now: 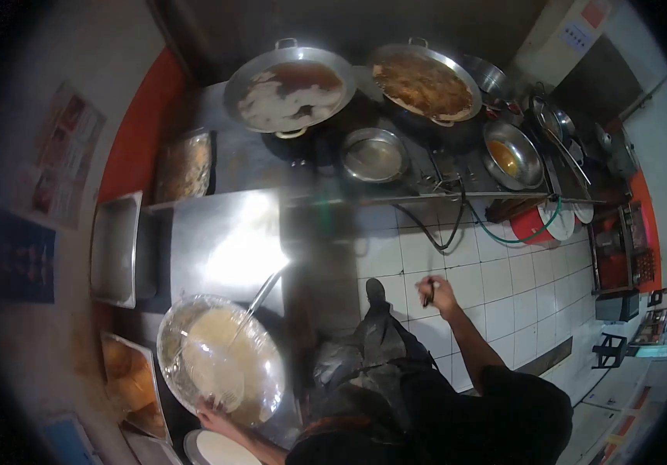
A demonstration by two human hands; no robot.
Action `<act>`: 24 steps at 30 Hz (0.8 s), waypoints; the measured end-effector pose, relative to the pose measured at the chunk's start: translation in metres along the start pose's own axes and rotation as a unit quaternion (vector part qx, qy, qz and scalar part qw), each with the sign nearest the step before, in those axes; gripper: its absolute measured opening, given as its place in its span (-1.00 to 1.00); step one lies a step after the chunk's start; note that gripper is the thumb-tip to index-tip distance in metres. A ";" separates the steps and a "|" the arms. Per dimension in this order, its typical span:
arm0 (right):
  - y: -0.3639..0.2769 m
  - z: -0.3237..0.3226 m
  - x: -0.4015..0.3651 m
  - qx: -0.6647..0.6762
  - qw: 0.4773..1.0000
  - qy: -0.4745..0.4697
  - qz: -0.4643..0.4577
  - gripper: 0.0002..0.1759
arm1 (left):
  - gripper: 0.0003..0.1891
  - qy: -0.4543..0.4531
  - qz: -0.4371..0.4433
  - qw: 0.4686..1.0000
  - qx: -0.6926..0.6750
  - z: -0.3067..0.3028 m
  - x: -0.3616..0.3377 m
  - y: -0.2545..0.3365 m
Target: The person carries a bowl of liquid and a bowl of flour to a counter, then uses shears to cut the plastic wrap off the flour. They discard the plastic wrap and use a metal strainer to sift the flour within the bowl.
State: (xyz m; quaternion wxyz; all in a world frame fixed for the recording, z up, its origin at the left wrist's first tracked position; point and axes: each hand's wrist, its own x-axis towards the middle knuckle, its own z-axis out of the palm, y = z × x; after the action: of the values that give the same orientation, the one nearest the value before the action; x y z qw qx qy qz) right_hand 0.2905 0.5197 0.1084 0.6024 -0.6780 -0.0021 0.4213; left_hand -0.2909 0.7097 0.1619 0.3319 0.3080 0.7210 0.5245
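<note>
A large steel bowl (169, 329) of pale batter stands at the lower left, with a long-handled ladle or strainer (260, 293) leaning in it. My left hand (213, 416) is at the bowl's near rim, fingers curled over the edge. Over the tiled floor, away from the counters, my right hand (436, 294) is closed around a small dark thing that I cannot make out. Two wide pans stand at the back: the left pan (337, 116) has pale foam on brown liquid, and the right pan (465, 108) has bubbling brown oil with food.
A shallow steel bowl (374, 155) and a bowl with orange liquid (513, 155) are on the stove counter. A food tray (186, 167), an empty-looking steel container (116, 248) and an orange-filled tray (132, 380) are at left. Hoses (496, 236) hang beneath the counter.
</note>
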 end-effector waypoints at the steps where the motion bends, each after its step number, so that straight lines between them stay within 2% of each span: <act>1: -0.005 -0.018 0.027 0.029 0.999 0.043 -0.017 -0.82 | -0.53 -0.003 0.004 1.000 0.003 -0.004 0.004 0.000; 3: -0.030 -0.038 0.083 0.095 0.977 0.183 -0.057 -0.61 | -0.53 0.055 -0.027 0.997 0.037 -0.007 0.002 0.005; 4: -0.036 -0.048 0.122 0.160 0.959 0.214 -0.098 -0.47 | -0.53 0.057 -0.026 0.997 0.039 -0.001 -0.011 0.015; 5: -0.042 -0.063 0.157 0.164 0.952 0.234 -0.112 -0.51 | -0.53 0.091 -0.011 0.993 0.076 0.009 -0.027 0.027; 6: -0.042 -0.083 0.200 0.139 0.952 0.234 -0.140 -0.51 | -0.53 0.126 0.005 0.985 0.115 0.016 -0.039 0.035; 7: -0.036 -0.102 0.236 0.116 0.951 0.237 -0.162 -0.51 | -0.50 0.154 -0.018 0.980 0.125 0.009 -0.034 0.029; 8: -0.038 -0.111 0.269 0.120 0.953 0.232 -0.152 -0.51 | -0.50 0.161 -0.010 0.978 0.131 0.014 -0.042 0.037; 10: -0.038 -0.123 0.322 -0.044 0.908 0.376 -0.179 -0.50 | -0.53 0.169 -0.097 0.977 0.085 0.024 -0.065 0.060; 14: -0.010 -0.145 0.394 -0.043 0.919 0.338 -0.198 -0.48 | -0.47 0.199 -0.133 0.970 0.032 0.022 -0.081 0.065; 16: 0.002 -0.144 0.408 0.211 0.912 0.251 -0.248 -0.53 | -0.38 0.170 -0.119 0.978 -0.006 0.018 -0.087 0.063; 17: -0.019 -0.130 0.389 0.015 0.929 0.308 -0.204 -0.58 | -0.31 0.132 -0.124 0.983 -0.018 0.010 -0.089 0.064; 18: -0.009 -0.138 0.394 0.013 0.933 0.295 -0.203 -0.58 | -0.31 0.145 -0.124 0.981 -0.021 0.011 -0.096 0.066; 19: 0.006 -0.160 0.407 0.315 0.914 0.169 -0.191 -0.59 | -0.30 0.150 -0.121 0.981 -0.036 0.020 -0.101 0.068; 20: 0.012 -0.170 0.418 0.582 0.798 0.028 -0.153 -0.61 | -0.29 0.154 -0.119 0.980 -0.050 0.024 -0.105 0.068; 21: -0.015 -0.143 0.398 0.256 0.923 0.247 -0.150 -0.63 | -0.25 0.141 -0.130 0.981 -0.038 0.017 -0.102 0.063; 24: -0.049 -0.128 0.369 0.171 0.946 0.256 -0.098 -0.64 | -0.26 0.136 -0.128 0.982 -0.036 0.026 -0.114 0.061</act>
State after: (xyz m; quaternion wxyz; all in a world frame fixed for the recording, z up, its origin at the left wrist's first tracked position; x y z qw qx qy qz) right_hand 0.6269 0.6169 -0.0714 0.7281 -0.6459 0.1577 0.1668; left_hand -0.1969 0.6501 0.2326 0.3060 0.1263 0.7735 0.5405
